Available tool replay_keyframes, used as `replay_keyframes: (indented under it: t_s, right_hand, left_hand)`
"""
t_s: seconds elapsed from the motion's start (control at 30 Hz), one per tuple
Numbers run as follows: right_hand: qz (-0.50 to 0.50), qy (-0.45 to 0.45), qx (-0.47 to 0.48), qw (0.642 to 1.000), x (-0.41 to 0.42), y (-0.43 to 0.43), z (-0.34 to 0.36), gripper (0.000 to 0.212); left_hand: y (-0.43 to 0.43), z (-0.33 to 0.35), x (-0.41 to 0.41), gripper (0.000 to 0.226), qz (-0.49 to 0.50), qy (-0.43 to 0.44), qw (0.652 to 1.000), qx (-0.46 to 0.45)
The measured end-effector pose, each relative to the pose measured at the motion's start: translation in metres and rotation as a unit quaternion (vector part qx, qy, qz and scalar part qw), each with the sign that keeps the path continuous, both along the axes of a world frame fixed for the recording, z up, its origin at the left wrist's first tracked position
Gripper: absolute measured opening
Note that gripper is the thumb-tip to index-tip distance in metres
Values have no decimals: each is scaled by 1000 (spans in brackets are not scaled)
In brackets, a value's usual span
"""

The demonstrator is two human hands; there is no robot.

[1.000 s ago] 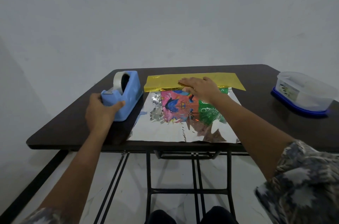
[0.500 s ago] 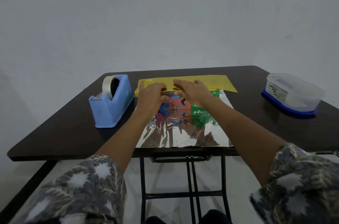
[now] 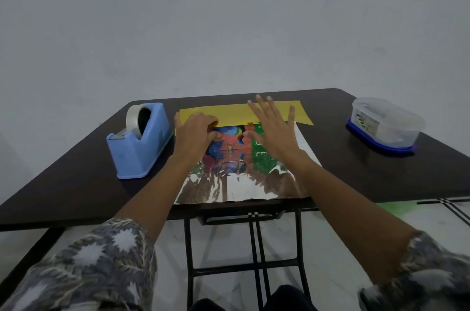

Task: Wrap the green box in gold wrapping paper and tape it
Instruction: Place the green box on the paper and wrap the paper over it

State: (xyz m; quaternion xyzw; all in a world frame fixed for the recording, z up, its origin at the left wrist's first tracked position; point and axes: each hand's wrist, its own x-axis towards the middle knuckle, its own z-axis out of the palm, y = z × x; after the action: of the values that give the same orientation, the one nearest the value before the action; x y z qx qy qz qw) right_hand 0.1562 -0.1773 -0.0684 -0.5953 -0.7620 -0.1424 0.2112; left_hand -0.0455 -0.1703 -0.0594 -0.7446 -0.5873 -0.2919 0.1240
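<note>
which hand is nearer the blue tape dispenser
Left. The left hand sits at the left end of the box, close beside the tape dispenser; the right hand is spread over its right side, farther away.

Leaves the blue plastic tape dispenser (image 3: 138, 147), gripped a second ago with the left hand (image 3: 194, 133), and now pinches with that hand's curled fingers the near edge of the folded sheet of gold foil wrapping paper (image 3: 229, 112). Opens the right hand (image 3: 273, 135): fingers straight and splayed over the gold strip, no longer bent down on the fold. Shifts it rightward, apart from the left hand. Bares between the two more of the colourful printed top of the green cardboard box (image 3: 229, 142).
</note>
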Motion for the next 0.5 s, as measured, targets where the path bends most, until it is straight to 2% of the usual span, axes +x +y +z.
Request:
replay_keyframes:
  t_s: [0.1, 0.17, 0.23, 0.3, 0.37, 0.43, 0.5]
  right_hand:
    - [37, -95, -16, 995, -17, 9, 10, 65]
    - [51, -102, -40, 993, -26, 14, 11, 55]
    - [48, -79, -54, 994, -29, 18, 9, 51]
    - [45, -68, -51, 995, -29, 18, 5, 51]
    - [48, -66, -41, 996, -29, 17, 3, 50]
    - [50, -59, -38, 996, -29, 15, 3, 49]
    - [50, -52, -43, 996, -29, 15, 4, 49]
  left_hand:
    - [-4, 0, 1, 32, -1, -15, 1000, -12]
    - [-6, -3, 1, 36, -2, -42, 999, -19]
    - [-11, -11, 5, 48, -2, -154, 988, 14]
    - [-23, -14, 10, 57, 25, -336, 941, 30]
    - [-29, -16, 10, 58, 72, -456, 887, -12]
    - [-28, -20, 7, 57, 106, -512, 850, -56]
    - [-26, -20, 2, 42, 110, -535, 834, -81]
